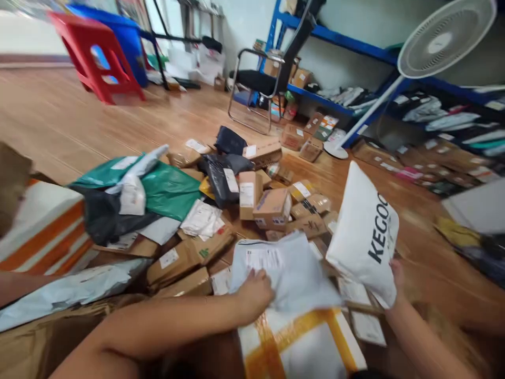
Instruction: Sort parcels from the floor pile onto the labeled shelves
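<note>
My right hand (pixel 395 279) grips the lower edge of a white padded mailer (pixel 365 231) printed with black letters and holds it up off the pile. My left hand (pixel 255 293) is closed on the edge of a pale grey poly mailer (pixel 288 271) with a white shipping label. That mailer lies across a white parcel bound with orange tape (pixel 300 342) just in front of me. A heap of small cardboard boxes (pixel 272 208) and bags spreads over the wooden floor beyond both hands.
A green bag (pixel 169 189) and a black bag (pixel 219 173) lie in the heap. An orange-striped white parcel (pixel 39 226) sits at left. Farther back stand a black chair (pixel 264 79), a red stool (pixel 94 55), a white pedestal fan (pixel 442 39) and blue shelving (pixel 355 50) holding parcels.
</note>
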A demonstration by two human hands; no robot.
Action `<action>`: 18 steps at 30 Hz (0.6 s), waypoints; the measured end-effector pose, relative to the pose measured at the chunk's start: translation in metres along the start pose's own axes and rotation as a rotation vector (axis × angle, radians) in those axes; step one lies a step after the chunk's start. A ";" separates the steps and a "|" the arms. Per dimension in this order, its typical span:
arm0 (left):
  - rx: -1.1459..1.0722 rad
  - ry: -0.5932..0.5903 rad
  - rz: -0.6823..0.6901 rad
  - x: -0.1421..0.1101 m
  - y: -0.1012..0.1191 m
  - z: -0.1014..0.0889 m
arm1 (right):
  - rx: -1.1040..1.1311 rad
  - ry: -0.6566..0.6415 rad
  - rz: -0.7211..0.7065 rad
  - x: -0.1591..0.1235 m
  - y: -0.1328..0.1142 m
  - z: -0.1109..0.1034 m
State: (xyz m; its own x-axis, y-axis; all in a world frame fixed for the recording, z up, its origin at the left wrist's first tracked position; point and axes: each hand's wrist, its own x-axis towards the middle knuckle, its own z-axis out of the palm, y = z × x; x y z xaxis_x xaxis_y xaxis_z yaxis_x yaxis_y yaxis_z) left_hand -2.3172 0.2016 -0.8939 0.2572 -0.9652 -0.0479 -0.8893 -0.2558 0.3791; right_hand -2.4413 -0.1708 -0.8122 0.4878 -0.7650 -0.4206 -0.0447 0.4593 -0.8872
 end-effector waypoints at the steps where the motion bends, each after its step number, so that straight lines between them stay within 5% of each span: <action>1: 0.063 -0.055 0.107 -0.011 0.023 0.029 | 0.067 0.018 -0.050 -0.003 -0.005 -0.006; 4: 0.110 -0.052 0.318 -0.045 0.070 0.092 | 0.119 -0.022 -0.042 -0.010 0.001 -0.025; 6: 0.096 -0.045 0.334 -0.057 0.084 0.103 | 0.106 -0.021 0.031 -0.012 0.014 -0.037; 8: 0.055 -0.116 0.286 -0.052 0.086 0.091 | 0.071 -0.023 0.118 -0.013 0.028 -0.046; 12: -0.278 -0.262 0.213 -0.006 0.054 0.031 | -0.029 -0.104 0.251 -0.015 0.043 -0.050; 15: -0.308 -0.074 -0.158 0.039 0.007 0.004 | -0.073 -0.178 0.296 -0.021 0.044 -0.044; 18: -0.658 -0.213 -0.454 0.067 -0.033 0.007 | -0.078 -0.235 0.323 -0.027 0.041 -0.038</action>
State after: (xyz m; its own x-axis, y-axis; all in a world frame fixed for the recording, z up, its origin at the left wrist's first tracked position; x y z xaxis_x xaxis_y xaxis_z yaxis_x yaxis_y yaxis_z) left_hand -2.2732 0.1448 -0.9166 0.4023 -0.7822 -0.4757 -0.2956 -0.6027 0.7412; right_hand -2.4898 -0.1485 -0.8446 0.6237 -0.4588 -0.6328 -0.2900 0.6160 -0.7324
